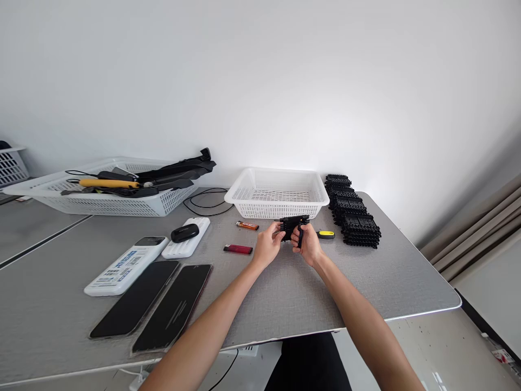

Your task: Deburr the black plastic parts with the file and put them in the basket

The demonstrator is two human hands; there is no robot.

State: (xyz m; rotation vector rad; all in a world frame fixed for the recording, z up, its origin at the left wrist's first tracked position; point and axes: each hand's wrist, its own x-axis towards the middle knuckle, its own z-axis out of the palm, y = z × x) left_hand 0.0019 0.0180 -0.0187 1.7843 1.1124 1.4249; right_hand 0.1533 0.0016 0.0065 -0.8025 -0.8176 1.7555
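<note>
Between both hands, above the table in front of the white basket, is a black ribbed plastic piece (290, 222), much like those stacked at the right. My left hand (268, 243) pinches its left end between thumb and fingers. The fingers of my right hand (308, 244) are closed round its right end, where a dark narrow part stands upright by the thumb; I cannot tell if that part is separate. A screwdriver with a yellow and black handle (326, 235) lies just right of my right hand, its far end hidden. Left of my left hand lie an orange lighter (247, 226) and a red lighter (238, 249).
An open white basket (280, 210) stands behind my hands. Stacks of black plastic pieces (353, 210) line the right. Leftward are a power bank (126, 267), a white case-topped block (186, 247), two phones (136, 298) and a basket of tools (109, 204). A black cable (205, 210) curls between the baskets.
</note>
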